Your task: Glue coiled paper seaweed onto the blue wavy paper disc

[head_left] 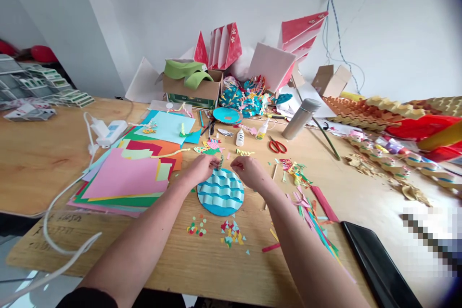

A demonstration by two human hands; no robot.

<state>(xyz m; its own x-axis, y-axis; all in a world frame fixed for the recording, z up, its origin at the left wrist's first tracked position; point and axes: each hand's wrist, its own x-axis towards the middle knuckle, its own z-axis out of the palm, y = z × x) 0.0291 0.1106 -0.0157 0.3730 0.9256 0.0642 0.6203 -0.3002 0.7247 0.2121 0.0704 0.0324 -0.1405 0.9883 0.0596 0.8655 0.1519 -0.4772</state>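
A: What's the left hand (200,171) doing?

B: A narrow pinch. Its fingertips (215,162) seem to hold a small striped paper piece (220,162) upright, at 12 o'clock on the blue wave-layered paper disc (220,195).

A: And the right hand (249,173)?

B: It's at the disc's 2 o'clock, fingers curled close beside the piece. I cannot tell whether it holds anything.

A: Why is the disc there?

B: Probably because both hands reach it easily between the forearms, on the wooden table (108,255). Cut paper scraps (231,233) lie at 6 o'clock, the coloured card stack (122,178) at 9 o'clock, the glue bottle (240,138) at 1 o'clock and the red-handled scissors (277,147) at 2 o'clock, all seemingly kept within 1 short reach.
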